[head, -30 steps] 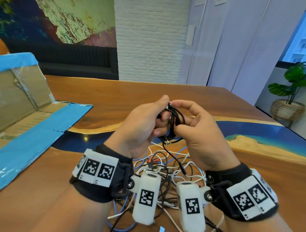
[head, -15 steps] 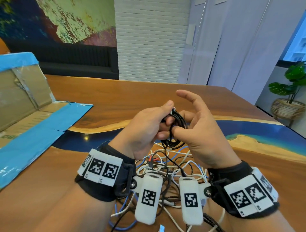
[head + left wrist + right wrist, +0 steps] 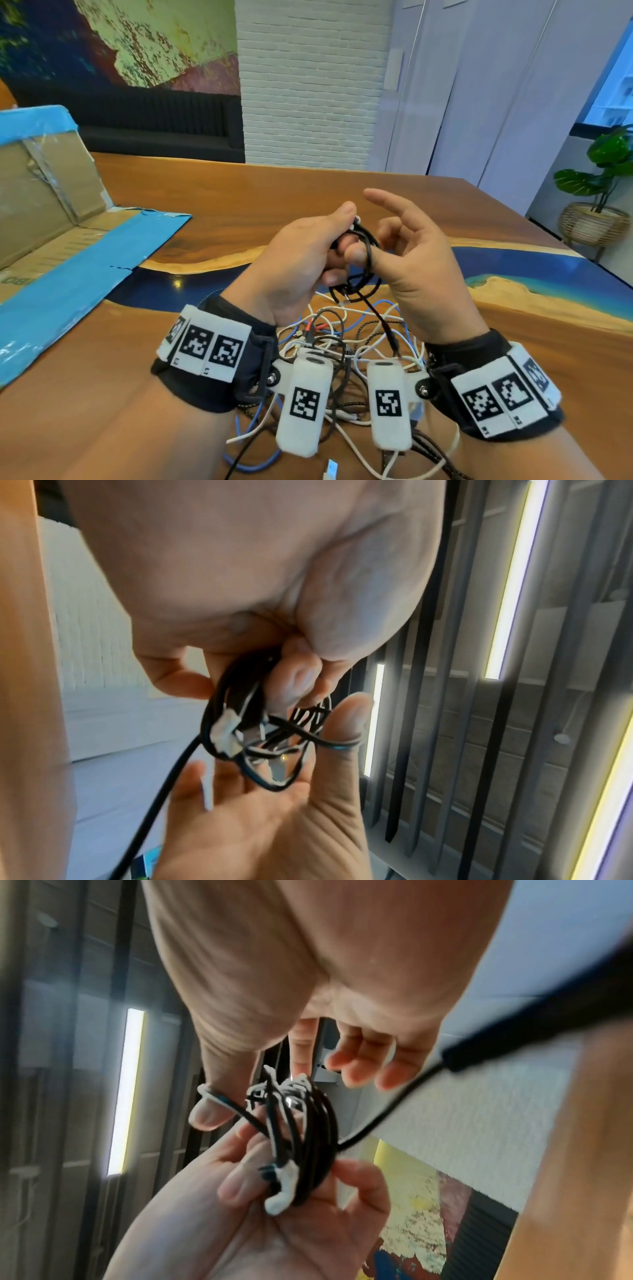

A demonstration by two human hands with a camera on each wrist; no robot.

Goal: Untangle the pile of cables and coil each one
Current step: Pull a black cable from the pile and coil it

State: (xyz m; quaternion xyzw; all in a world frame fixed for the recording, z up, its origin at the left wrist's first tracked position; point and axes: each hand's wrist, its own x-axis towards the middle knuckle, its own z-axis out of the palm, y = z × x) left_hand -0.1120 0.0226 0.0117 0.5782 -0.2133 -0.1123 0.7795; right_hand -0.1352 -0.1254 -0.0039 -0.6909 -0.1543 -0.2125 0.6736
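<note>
A black cable point(image 3: 363, 274) is wound into a small coil held above the table. My left hand point(image 3: 337, 241) grips the coil, fingers curled round its strands point(image 3: 232, 723), with a white plug against them. My right hand point(image 3: 411, 260) is beside it with fingers spread and lifted off the coil point(image 3: 308, 1137). Only its thumb point(image 3: 209, 1107) touches, with one strand looped over it. The cable's loose tail hangs down to the tangled pile of white, blue and black cables point(image 3: 342, 346) on the table between my wrists.
The wooden table point(image 3: 239, 192) has a blue resin band across it. A flattened cardboard box with blue tape point(image 3: 51, 222) lies at the left. A potted plant in a basket point(image 3: 596, 212) stands off the table's far right.
My right hand has let go of its pinch on the coil and spread its fingers upward, leaving a strand over the thumb. The left hand keeps its grip.
</note>
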